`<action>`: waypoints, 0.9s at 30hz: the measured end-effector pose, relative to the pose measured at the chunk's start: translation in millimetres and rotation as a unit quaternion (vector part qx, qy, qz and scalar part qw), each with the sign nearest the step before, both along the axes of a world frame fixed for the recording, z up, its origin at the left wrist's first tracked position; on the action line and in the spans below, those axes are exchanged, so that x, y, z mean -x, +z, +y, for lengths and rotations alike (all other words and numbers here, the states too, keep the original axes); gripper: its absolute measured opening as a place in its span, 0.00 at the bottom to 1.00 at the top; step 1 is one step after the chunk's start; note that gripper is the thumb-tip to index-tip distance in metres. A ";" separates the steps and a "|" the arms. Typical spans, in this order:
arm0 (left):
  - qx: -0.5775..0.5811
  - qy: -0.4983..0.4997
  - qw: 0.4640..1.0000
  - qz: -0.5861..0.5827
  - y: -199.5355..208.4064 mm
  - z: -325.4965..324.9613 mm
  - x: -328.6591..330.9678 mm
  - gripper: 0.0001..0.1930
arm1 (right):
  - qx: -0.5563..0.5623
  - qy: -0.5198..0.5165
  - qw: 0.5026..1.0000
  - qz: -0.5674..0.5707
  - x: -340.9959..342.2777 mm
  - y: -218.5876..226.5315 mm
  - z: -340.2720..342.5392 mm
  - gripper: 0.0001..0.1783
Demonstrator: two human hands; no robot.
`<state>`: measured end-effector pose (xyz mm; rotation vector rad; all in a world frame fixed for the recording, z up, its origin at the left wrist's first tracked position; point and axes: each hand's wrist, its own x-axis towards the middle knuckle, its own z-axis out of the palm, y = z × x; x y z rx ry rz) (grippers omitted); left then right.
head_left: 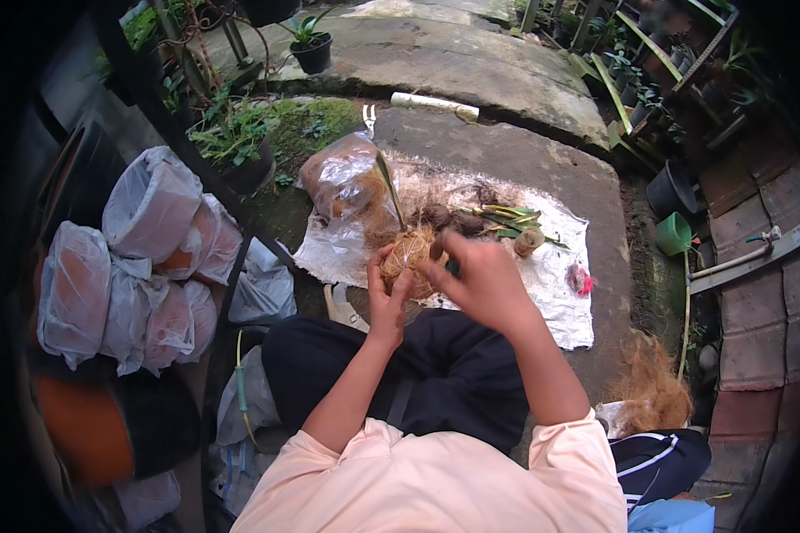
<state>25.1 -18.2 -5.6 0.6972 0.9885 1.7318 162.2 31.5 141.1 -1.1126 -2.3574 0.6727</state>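
My left hand [387, 298] is closed around a ball of brown coconut fibre [409, 252], holding it above my lap. One long, upright green leaf [389, 186] sticks out of its top, and pale thread seems to cross its surface. My right hand [484, 280] is at the ball's right side with its fingers bent in; what they pinch is too small to make out. Just beyond lie cut green-and-yellow leaves [514, 219], a dark root clump [465, 222] and a tan roll, perhaps twine [529, 241].
A white woven sack [556, 306] lies under these things, with a clear bag of fibre [340, 182] at its far left. Wrapped pots [156, 200] are stacked at left. Loose fibre [653, 382] and a green pot [676, 233] are at right.
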 end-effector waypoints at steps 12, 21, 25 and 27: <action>0.039 -0.108 0.993 0.033 -17.8 -7.1 -3.5 0.38 | 0.068 -0.177 0.935 0.300 20.4 -115.3 36.0 0.19; 0.049 -0.125 0.924 0.358 7.2 -2.2 8.6 0.41 | 0.193 -0.069 0.950 0.235 -19.3 -108.5 29.5 0.19; 0.038 -0.082 0.847 0.524 50.6 -6.5 23.0 0.38 | 0.240 0.061 0.962 0.114 -42.4 -75.6 23.3 0.18; 0.001 -0.066 0.826 0.559 57.3 -4.9 36.2 0.37 | 0.267 0.106 0.955 0.074 -52.1 -63.1 18.7 0.18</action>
